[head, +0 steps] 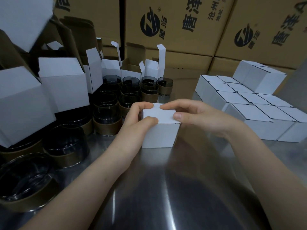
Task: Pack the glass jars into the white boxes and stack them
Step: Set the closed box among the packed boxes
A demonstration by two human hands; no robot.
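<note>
At far left stand open boxes (63, 83) of matte white card with brown unbleached insides, their tuck flaps raised; some lean at a tilt. Beside them, smooth dark-tinted glass jars (106, 120), short and cylindrical, each with a brown band round the lower body, are grouped in rows on the tabletop (182, 188), a brushed reflective metal sheet. At centre the left hand (137, 118) grips the white box (159, 130): its fingers curl over the top left edge and its thumb lies on the lid near the front edge. The white box is near-cubic, so no long axis can be told; it sits flat on the tabletop near the jars, lid closed and facing up, one plain face turned toward the camera and slightly to the right. The right hand (191, 113) holds the same lid, forefinger on the rear part and thumb pressing the front right corner, the other fingers loosely bent behind. To the right, well apart, closed boxes (249, 110) of the same white card lie tight together in rows, with more stacked on the far ones. Brown corrugated cartons (174, 22) with dark printed logos wall the back.
</note>
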